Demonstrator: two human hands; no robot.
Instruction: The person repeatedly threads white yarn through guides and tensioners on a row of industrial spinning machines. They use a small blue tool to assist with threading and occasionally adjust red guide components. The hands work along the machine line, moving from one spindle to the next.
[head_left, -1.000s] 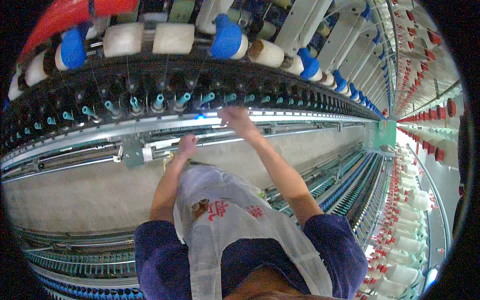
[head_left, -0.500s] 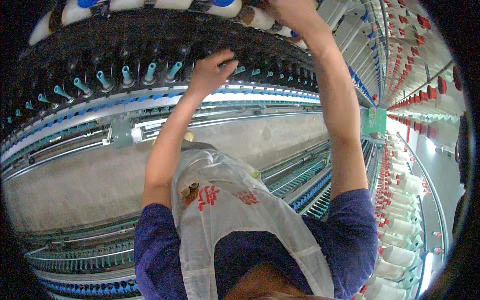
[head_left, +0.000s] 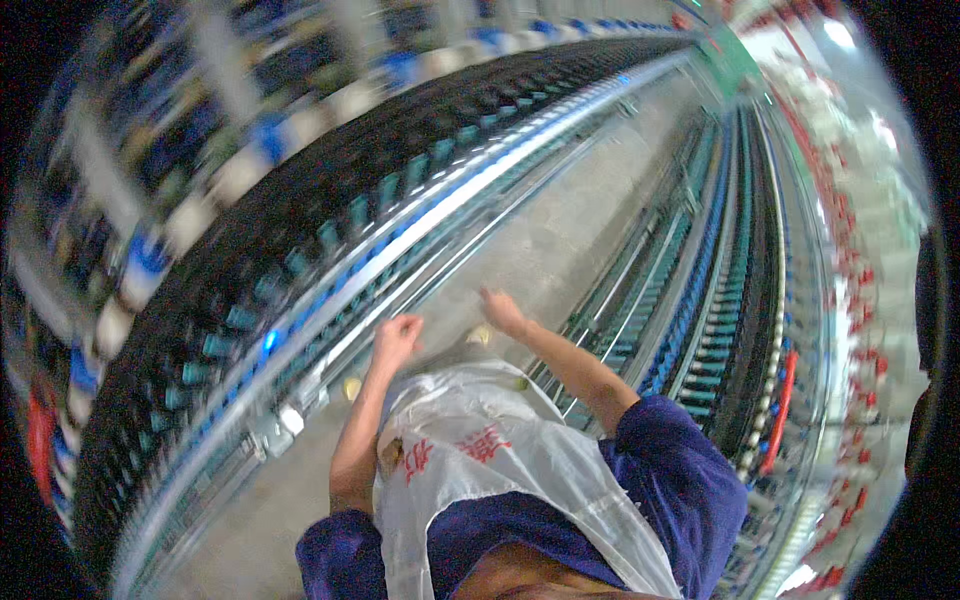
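Note:
My left hand [head_left: 398, 338] is held over the aisle in front of my waist, beside the rail of the left machine. Its fingers are curled in toward the thumb; anything between them is too small to make out. Over the middle of the aisle is my right hand [head_left: 505, 313], its fingers bent together and somewhat blurred, hiding whatever they may hold. Neither hand touches the machines. A translucent white apron [head_left: 470, 400] with red print covers my front, and small tube ends [head_left: 392, 455] show at a hole in it.
On my left curves a long spinning machine with a row of teal tubes [head_left: 330, 235] and white and blue bobbins [head_left: 235, 175] above. Another machine with teal tubes [head_left: 715, 345] runs along the right. Between them stretches the grey floor [head_left: 560, 230] toward a green cabinet [head_left: 725, 65].
Both hands have come down from the left machine's bobbins and tubes to waist height over the aisle. The view has turned to look along the aisle, and my left fingers have curled in.

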